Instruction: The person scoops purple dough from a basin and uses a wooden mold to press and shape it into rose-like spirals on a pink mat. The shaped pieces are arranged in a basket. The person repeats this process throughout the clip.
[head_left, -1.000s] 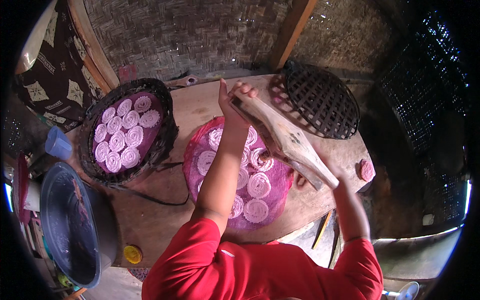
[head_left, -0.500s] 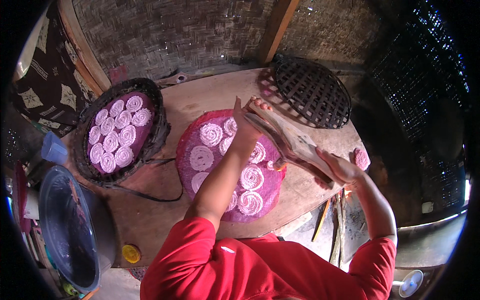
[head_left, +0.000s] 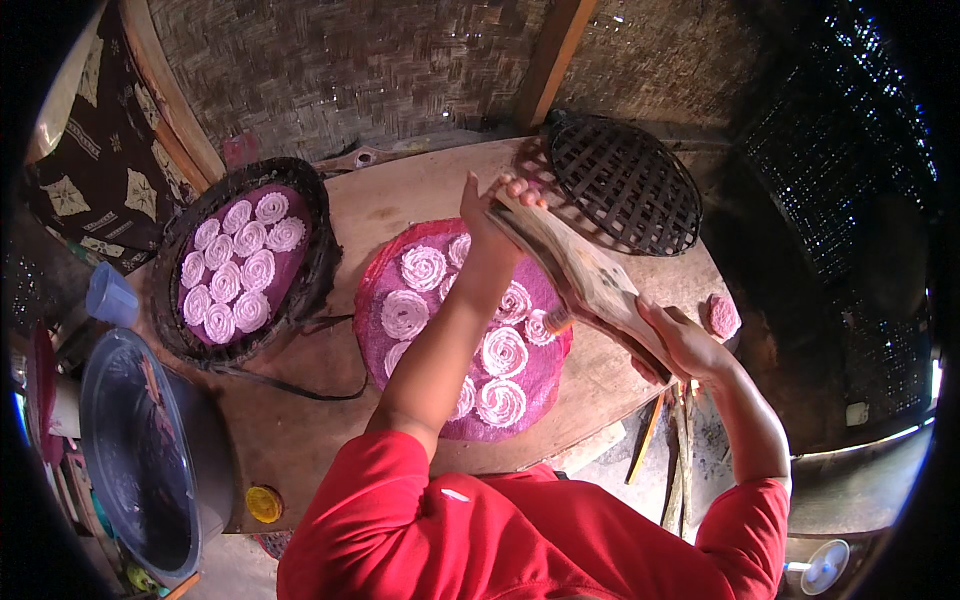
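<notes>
Both my hands grip a long wooden lever press (head_left: 592,278), held slantwise above a round purple cloth mat (head_left: 468,428) with a red rim. My left hand (head_left: 492,218) wraps its far left end, fingertips over the edge. My right hand (head_left: 690,345) clasps the near right end. Below the press, a small curl of pink dough (head_left: 541,327) lies on the mat's right side, by a nozzle-like tip. Several pale pink noodle-like swirls (head_left: 502,352) rest on the mat; my left forearm hides some of them.
At left, a dark woven basket tray (head_left: 322,235) holds more swirls on purple cloth. An upturned dark lattice basket (head_left: 625,185) sits at the table's back right. A pink dough lump (head_left: 722,317) lies at the right edge. A large grey tub (head_left: 140,460) and blue cup (head_left: 110,297) stand left; firewood (head_left: 684,440) lies near right.
The two wooden arms of the press have come closer together between my hands. Beneath it, a short pink strand has grown into a small curl on the mat.
</notes>
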